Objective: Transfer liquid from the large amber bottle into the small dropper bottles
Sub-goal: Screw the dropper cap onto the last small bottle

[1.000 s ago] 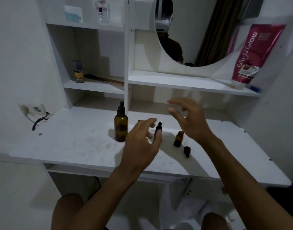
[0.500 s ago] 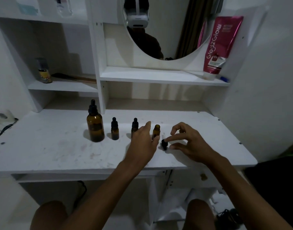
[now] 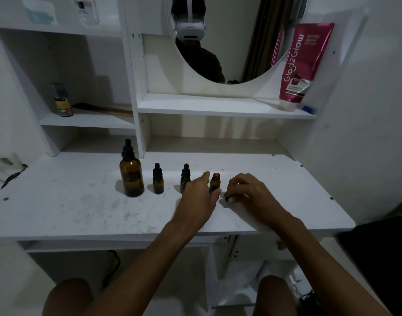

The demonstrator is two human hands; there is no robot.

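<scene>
The large amber bottle [image 3: 131, 176] stands upright and capped on the white desk [image 3: 81, 208], at the left end of a row. Right of it stand two capped small dropper bottles [image 3: 158, 179] [image 3: 185, 176], then an uncapped one [image 3: 215, 182]. The left hand [image 3: 198, 197] grips that open bottle between thumb and fingers. Just right, the right hand [image 3: 250, 192] curls closed over a black dropper cap [image 3: 228, 198] on the desk.

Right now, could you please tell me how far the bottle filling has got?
Done: one small amber bottle stands uncapped. In hand: the left hand steadies it; the right hand pinches its black dropper cap on the white desk. Left: the large amber bottle remains capped, nothing visibly transferred; two small capped bottles wait.
</scene>
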